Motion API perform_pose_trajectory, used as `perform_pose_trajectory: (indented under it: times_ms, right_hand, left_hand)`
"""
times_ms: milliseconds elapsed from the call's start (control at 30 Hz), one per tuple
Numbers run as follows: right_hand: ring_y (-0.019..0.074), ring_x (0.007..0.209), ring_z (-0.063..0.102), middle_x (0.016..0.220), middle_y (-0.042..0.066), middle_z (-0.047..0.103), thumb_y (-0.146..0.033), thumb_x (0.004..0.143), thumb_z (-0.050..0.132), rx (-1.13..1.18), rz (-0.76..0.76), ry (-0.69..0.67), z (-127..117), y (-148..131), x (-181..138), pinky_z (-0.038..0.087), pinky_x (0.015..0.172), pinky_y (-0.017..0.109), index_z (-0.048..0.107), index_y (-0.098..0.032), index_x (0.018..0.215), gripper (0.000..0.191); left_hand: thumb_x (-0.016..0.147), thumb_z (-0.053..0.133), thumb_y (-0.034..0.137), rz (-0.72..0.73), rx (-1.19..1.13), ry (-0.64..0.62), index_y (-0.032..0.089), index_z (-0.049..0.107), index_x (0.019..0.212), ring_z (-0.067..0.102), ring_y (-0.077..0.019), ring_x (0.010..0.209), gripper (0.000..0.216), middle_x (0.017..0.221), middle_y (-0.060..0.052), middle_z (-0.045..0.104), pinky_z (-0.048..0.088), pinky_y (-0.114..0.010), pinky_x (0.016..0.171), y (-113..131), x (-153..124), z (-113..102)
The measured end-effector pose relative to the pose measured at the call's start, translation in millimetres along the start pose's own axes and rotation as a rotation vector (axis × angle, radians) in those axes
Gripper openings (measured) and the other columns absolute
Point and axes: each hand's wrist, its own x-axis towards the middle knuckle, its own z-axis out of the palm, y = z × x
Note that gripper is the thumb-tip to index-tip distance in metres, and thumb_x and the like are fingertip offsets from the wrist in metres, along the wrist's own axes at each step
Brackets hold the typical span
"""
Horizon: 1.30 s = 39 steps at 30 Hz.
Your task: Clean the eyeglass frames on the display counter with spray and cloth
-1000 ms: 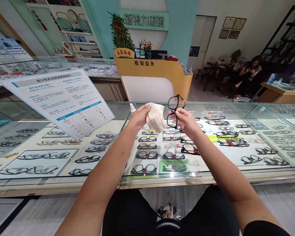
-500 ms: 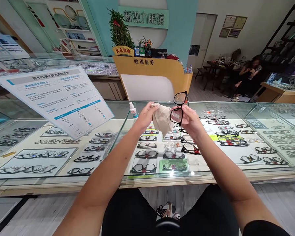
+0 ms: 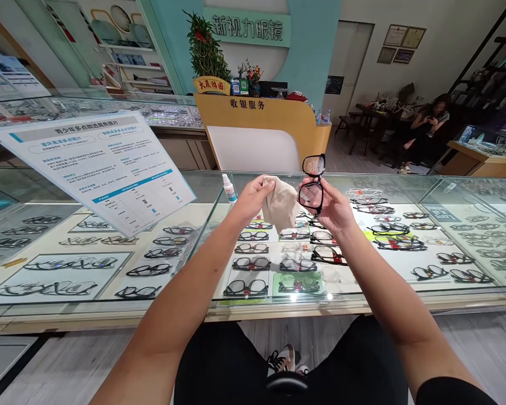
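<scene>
Between thumb and fingers, my left hand [image 3: 255, 197] pinches a beige cloth [image 3: 279, 205] that hangs down over the glass counter. My right hand [image 3: 335, 209] grips a pair of black-framed eyeglasses [image 3: 311, 194], turned so that one lens is above the other. Specks or droplets show on both lenses. The cloth's right edge comes close to the lower lens; whether they touch I cannot tell. Just left of my left hand, a small white spray bottle [image 3: 229, 190] with a blue label stands on the counter.
Beneath my hands, the glass display counter [image 3: 346, 298] holds rows of eyeglasses [image 3: 247, 288]. A printed sheet [image 3: 109, 174] stands tilted at left. Beyond is a yellow-and-white cashier desk [image 3: 253, 143]. A person [image 3: 428, 129] sits at the far right.
The eyeglasses and my right hand have shifted slightly right, with the frame turned a little. Droplets now show more clearly on the lenses. My left hand still holds the cloth.
</scene>
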Motion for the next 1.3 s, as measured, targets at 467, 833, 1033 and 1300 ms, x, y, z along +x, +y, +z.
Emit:
perform_pose_trajectory:
  times_ms: [467, 833, 1033, 1300]
  right_hand:
    - [0.0225, 0.107, 0.084, 0.112, 0.002, 0.09, -0.034, 0.098, 0.086, 0.008, 0.04, 0.015, -4.1, -0.4, 2.1, 0.071, 0.109, 0.048, 0.078, -0.027, 0.107, 0.013]
    - [0.0229, 0.103, 0.085, 0.108, 0.0, 0.09, -0.034, 0.092, 0.091, -0.011, 0.106, 0.004, 3.4, 2.7, -2.0, 0.072, 0.106, 0.048, 0.079, -0.028, 0.108, 0.021]
    - [0.0212, 0.099, 0.085, 0.108, 0.001, 0.09, -0.033, 0.096, 0.086, 0.026, 0.118, 0.015, -0.2, 3.9, -1.0, 0.073, 0.102, 0.043, 0.08, -0.026, 0.106, 0.013]
    - [0.0202, 0.099, 0.086, 0.111, 0.003, 0.091, -0.034, 0.097, 0.084, -0.013, 0.034, 0.049, -5.4, 6.1, 5.0, 0.071, 0.091, 0.032, 0.082, -0.025, 0.105, 0.012]
  left_hand:
    - [0.089, 0.097, 0.051, -0.077, -0.225, 0.098, 0.021, 0.071, 0.093, 0.067, -0.0153, 0.077, 0.04, 0.085, 0.0, 0.073, 0.057, -0.026, 0.073, 1.8, 0.9, -0.5]
    - [0.11, 0.072, 0.033, -0.143, -0.491, 0.213, 0.019, 0.079, 0.103, 0.083, -0.0194, 0.099, 0.017, 0.105, -0.007, 0.087, 0.066, -0.03, 0.09, 11.5, 8.4, -8.6]
    - [0.107, 0.077, 0.036, -0.131, -0.449, 0.156, 0.019, 0.079, 0.103, 0.084, -0.0201, 0.1, 0.017, 0.106, -0.007, 0.087, 0.066, -0.03, 0.093, 11.3, 6.2, -7.1]
    - [0.099, 0.089, 0.039, -0.068, -0.357, 0.197, 0.021, 0.074, 0.099, 0.078, -0.017, 0.085, 0.023, 0.094, -0.002, 0.081, 0.062, -0.028, 0.08, 8.6, 6.6, -11.0]
